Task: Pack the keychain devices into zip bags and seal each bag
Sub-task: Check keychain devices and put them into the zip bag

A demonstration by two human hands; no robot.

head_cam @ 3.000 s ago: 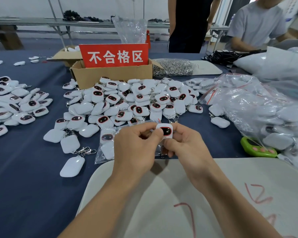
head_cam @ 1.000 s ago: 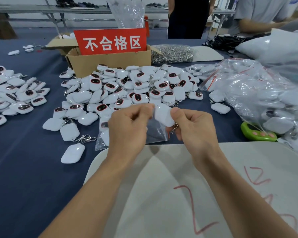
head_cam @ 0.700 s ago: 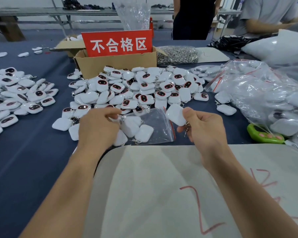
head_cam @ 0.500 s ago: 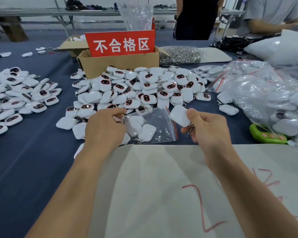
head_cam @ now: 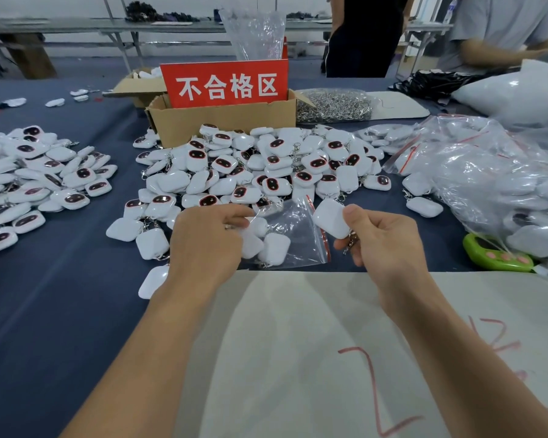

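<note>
While the left hand (head_cam: 206, 245) pinches the left part of a clear zip bag (head_cam: 298, 222) that lies on the counter (head_cam: 60, 295), the right hand (head_cam: 388, 245) grasps one white keychain device (head_cam: 331, 218) between thumb and curled fingers. The device is held plain back up, and its metal clasp (head_cam: 351, 241) hangs below the fingers. It sits just beside the bag's red-striped edge, which faces the right hand; whether the two touch cannot be told. Inside the bag lie a few bagged devices (head_cam: 274, 248), white backs up.

Beyond the hands spreads the central heap (head_cam: 266, 165) of loose devices. Many show a dark oval face and others lie face down. A second heap (head_cam: 38, 178) covers the counter to the left, well apart from the first. Behind the central heap stands a cardboard box (head_cam: 222, 124) carrying a red sign (head_cam: 225, 83) with white characters. To the right of the box lies a clear bag of metal clasps (head_cam: 332, 105).

On the right a large clear sack (head_cam: 487, 178) bulges with filled zip bags, and a green gadget (head_cam: 494, 256) lies at its near edge — partly under the film. Nearest the viewer, a pale board (head_cam: 298, 358) marked with red strokes covers the counter beneath both forearms. At the far side stand two people — one in dark clothes (head_cam: 364, 36), one in a grey shirt (head_cam: 494, 30).
</note>
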